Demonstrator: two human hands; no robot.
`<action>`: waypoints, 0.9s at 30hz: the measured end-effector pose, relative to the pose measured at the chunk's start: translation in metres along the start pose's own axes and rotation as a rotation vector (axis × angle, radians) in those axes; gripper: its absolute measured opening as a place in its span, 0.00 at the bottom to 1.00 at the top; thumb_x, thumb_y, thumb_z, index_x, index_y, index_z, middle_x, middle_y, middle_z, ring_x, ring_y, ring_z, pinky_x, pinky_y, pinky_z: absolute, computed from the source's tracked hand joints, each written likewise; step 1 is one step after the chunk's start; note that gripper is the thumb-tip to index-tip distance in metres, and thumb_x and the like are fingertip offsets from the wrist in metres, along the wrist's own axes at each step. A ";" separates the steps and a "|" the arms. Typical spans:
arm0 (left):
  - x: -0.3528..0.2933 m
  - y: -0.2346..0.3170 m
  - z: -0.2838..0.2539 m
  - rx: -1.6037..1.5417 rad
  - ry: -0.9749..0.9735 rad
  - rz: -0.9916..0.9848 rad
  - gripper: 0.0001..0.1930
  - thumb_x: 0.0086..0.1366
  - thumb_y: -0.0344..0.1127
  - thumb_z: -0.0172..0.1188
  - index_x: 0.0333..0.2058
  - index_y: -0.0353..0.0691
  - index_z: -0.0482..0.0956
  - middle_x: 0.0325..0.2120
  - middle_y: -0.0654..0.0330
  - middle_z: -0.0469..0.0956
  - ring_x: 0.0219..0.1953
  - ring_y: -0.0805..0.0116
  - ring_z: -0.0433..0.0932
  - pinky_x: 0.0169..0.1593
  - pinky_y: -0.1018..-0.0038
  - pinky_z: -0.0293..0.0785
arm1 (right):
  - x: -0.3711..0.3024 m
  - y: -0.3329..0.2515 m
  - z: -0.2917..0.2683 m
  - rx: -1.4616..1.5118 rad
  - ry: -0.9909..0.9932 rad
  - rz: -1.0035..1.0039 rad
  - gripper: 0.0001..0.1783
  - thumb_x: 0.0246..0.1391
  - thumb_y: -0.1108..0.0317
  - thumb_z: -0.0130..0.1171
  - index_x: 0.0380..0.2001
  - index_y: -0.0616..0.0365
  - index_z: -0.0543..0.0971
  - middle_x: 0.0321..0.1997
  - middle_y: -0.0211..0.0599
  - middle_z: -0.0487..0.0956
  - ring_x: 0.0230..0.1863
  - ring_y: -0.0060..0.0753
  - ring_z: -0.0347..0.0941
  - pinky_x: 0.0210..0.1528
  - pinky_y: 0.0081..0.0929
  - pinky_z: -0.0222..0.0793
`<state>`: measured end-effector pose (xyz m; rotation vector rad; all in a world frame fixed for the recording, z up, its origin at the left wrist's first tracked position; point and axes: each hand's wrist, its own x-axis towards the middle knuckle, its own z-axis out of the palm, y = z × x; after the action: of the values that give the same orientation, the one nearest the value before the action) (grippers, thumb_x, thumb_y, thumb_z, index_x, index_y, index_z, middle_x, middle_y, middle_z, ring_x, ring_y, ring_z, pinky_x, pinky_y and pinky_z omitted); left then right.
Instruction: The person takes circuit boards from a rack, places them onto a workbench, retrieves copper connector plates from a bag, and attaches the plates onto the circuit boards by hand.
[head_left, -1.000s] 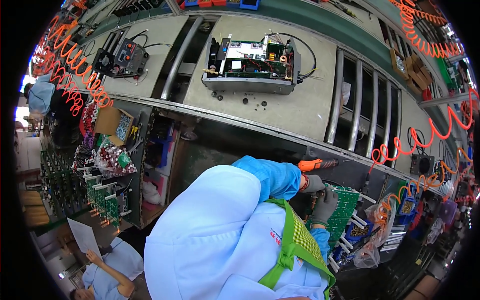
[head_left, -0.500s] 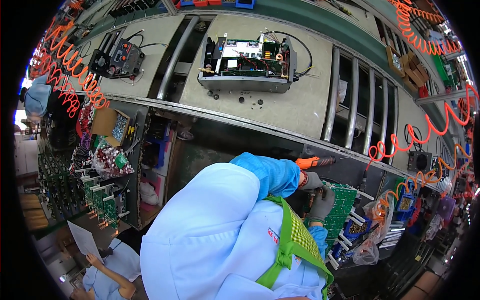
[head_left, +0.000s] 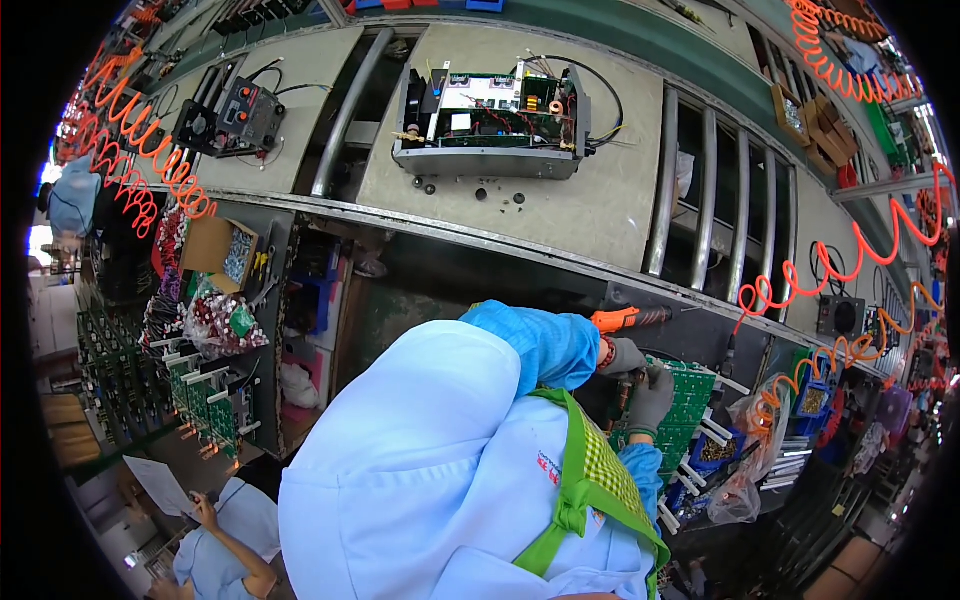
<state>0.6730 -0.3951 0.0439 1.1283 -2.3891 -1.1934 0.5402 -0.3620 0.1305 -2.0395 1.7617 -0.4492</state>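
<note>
Both my hands wear grey gloves and work close together at the right, over a dark bench. My left hand is closed beside the near-left corner of a green circuit board panel; what its fingers hold is too small to make out. Just below it, my right hand has curled fingers, overlaps the panel's left edge and points toward the left hand. Whatever sits between the fingertips is hidden. An orange-handled power screwdriver lies just beyond my left hand, touched by neither.
An opened grey machine housing with boards inside stands on the conveyor line, loose black knobs before it. Metal rollers lie to its right. Blue bins of small parts stand by the panel. Orange coiled hoses hang right and left. A co-worker sits lower left.
My right hand has turned and shifted slightly, its fingers moving up near the left hand. The left hand stays nearly in place. The co-worker's paper has tilted and dropped a little.
</note>
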 end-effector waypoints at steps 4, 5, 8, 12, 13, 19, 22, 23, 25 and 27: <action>-0.003 0.003 -0.008 -0.134 -0.046 -0.015 0.10 0.51 0.33 0.62 0.35 0.43 0.77 0.27 0.55 0.80 0.32 0.54 0.80 0.34 0.65 0.75 | 0.000 0.002 -0.003 -0.038 -0.036 -0.003 0.09 0.46 0.70 0.61 0.29 0.63 0.74 0.31 0.45 0.73 0.35 0.48 0.70 0.38 0.39 0.67; -0.002 0.003 -0.005 -0.136 -0.048 -0.013 0.10 0.51 0.33 0.62 0.35 0.43 0.77 0.27 0.55 0.80 0.32 0.54 0.80 0.34 0.65 0.75 | -0.001 0.007 -0.001 -0.001 -0.014 -0.058 0.09 0.47 0.70 0.61 0.30 0.63 0.74 0.31 0.44 0.72 0.35 0.47 0.71 0.38 0.38 0.67; 0.002 -0.004 0.001 -0.072 -0.025 -0.010 0.10 0.52 0.33 0.61 0.35 0.43 0.77 0.28 0.54 0.80 0.33 0.53 0.80 0.35 0.64 0.75 | -0.003 0.011 0.005 0.168 -0.005 -0.064 0.08 0.48 0.71 0.60 0.31 0.63 0.75 0.32 0.43 0.72 0.35 0.44 0.71 0.39 0.36 0.67; 0.004 -0.009 0.005 -0.043 0.011 0.053 0.12 0.51 0.34 0.62 0.36 0.42 0.77 0.28 0.53 0.79 0.33 0.51 0.79 0.36 0.62 0.75 | -0.006 0.008 -0.001 0.251 -0.048 -0.050 0.08 0.49 0.73 0.57 0.35 0.64 0.76 0.34 0.42 0.72 0.36 0.40 0.71 0.40 0.32 0.68; 0.004 -0.010 0.003 -0.034 0.012 0.074 0.12 0.50 0.35 0.63 0.36 0.42 0.76 0.28 0.53 0.79 0.34 0.50 0.79 0.37 0.61 0.74 | -0.006 0.007 -0.001 0.249 -0.047 -0.052 0.08 0.49 0.73 0.57 0.35 0.64 0.76 0.34 0.42 0.72 0.36 0.40 0.71 0.40 0.32 0.68; 0.002 -0.001 -0.007 -0.034 -0.029 0.055 0.12 0.50 0.35 0.62 0.34 0.41 0.76 0.29 0.52 0.79 0.35 0.48 0.79 0.38 0.61 0.74 | -0.006 0.011 0.002 0.131 0.005 -0.109 0.08 0.50 0.73 0.56 0.35 0.62 0.77 0.34 0.44 0.72 0.37 0.44 0.71 0.41 0.36 0.67; 0.000 -0.001 -0.008 -0.005 -0.022 0.059 0.12 0.50 0.34 0.62 0.35 0.42 0.77 0.29 0.52 0.79 0.34 0.49 0.79 0.37 0.61 0.74 | -0.005 0.011 0.004 0.077 0.011 -0.090 0.08 0.50 0.73 0.56 0.34 0.62 0.76 0.34 0.44 0.72 0.37 0.47 0.71 0.41 0.38 0.67; 0.000 0.002 -0.010 -0.005 -0.021 0.059 0.12 0.50 0.34 0.62 0.35 0.42 0.77 0.29 0.52 0.79 0.34 0.49 0.79 0.37 0.61 0.74 | -0.006 0.014 0.004 0.012 -0.001 -0.078 0.08 0.49 0.72 0.57 0.34 0.62 0.76 0.34 0.44 0.72 0.37 0.47 0.71 0.41 0.38 0.67; -0.001 0.008 -0.014 -0.099 -0.118 -0.040 0.12 0.50 0.34 0.62 0.35 0.43 0.77 0.29 0.54 0.79 0.34 0.51 0.79 0.36 0.63 0.74 | -0.008 0.016 0.004 -0.051 -0.014 -0.065 0.08 0.49 0.72 0.57 0.34 0.62 0.76 0.34 0.43 0.72 0.37 0.47 0.71 0.41 0.38 0.67; -0.003 0.004 -0.012 -0.041 -0.078 0.028 0.12 0.50 0.33 0.62 0.36 0.43 0.77 0.28 0.55 0.79 0.33 0.53 0.80 0.35 0.64 0.74 | -0.007 0.014 0.005 -0.059 -0.039 -0.006 0.10 0.48 0.71 0.58 0.36 0.61 0.76 0.33 0.43 0.72 0.37 0.47 0.71 0.41 0.38 0.67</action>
<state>0.6787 -0.3985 0.0546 1.0515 -2.4175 -1.2937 0.5292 -0.3562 0.1196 -2.0801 1.7661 -0.3610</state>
